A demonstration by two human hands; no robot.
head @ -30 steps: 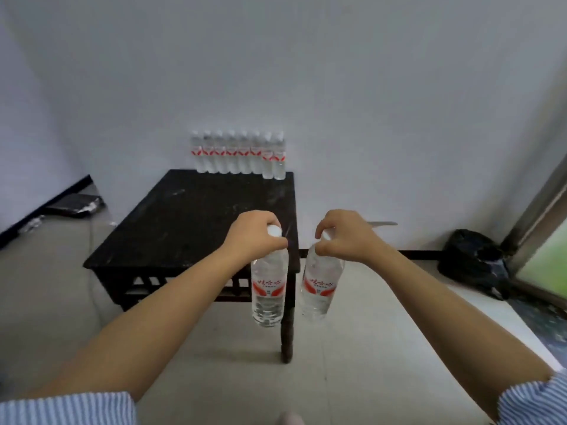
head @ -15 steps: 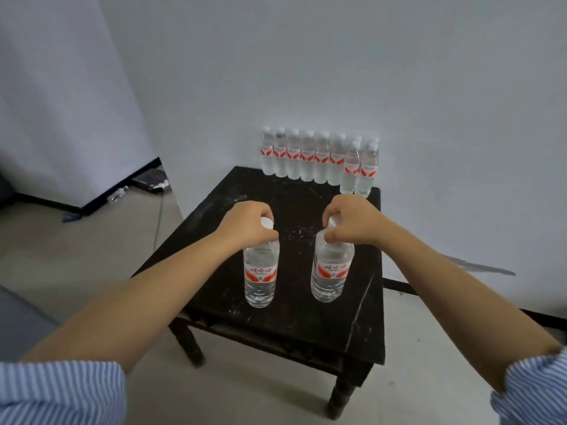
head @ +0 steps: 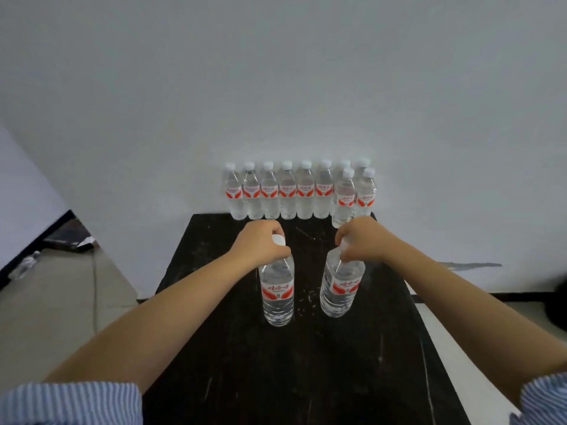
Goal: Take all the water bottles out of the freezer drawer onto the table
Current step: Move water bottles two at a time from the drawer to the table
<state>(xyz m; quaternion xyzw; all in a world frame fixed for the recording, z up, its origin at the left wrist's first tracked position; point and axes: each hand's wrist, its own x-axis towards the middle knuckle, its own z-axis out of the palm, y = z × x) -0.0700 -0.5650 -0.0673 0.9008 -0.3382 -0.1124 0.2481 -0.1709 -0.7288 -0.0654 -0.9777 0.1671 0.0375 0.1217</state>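
Observation:
My left hand (head: 260, 245) grips the neck of a clear water bottle (head: 277, 294) with a red label, held upright over the black table (head: 306, 378). My right hand (head: 362, 240) grips a second water bottle (head: 340, 289) by its neck, slightly tilted, over the table's middle. I cannot tell whether either bottle's base touches the tabletop. Several matching bottles stand in a row (head: 288, 191) along the table's far edge against the wall, with two more (head: 345, 197) in front at the right end. The freezer drawer is out of view.
A white wall rises right behind the table. Beige floor lies to the left, with a dark flat object (head: 69, 240) near the corner. A dark bag (head: 557, 302) sits at the right edge by the black baseboard.
I have come closer and now face the table straight on. Both hands carried their bottles forward over the tabletop, toward the row at the back.

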